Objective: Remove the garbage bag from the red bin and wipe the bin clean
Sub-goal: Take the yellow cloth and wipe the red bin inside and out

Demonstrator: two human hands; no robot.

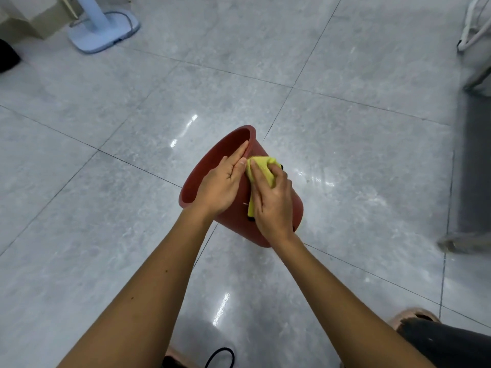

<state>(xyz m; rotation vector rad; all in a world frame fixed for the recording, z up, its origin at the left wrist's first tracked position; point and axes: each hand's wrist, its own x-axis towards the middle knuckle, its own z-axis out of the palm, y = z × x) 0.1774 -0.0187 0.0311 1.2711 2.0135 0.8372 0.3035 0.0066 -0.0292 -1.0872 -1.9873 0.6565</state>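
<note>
Tilted, the red plastic bin (210,171) points its mouth far-left; the flat left hand (223,184) braces its rim, while the right hand (273,203) clutches the yellow cloth (263,166) against its wall.

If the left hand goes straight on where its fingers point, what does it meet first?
The left hand already lies flat on the red bin; its fingers point along the wall to the far rim. Beyond that, probably only tiled floor, though depth is unclear.
</note>
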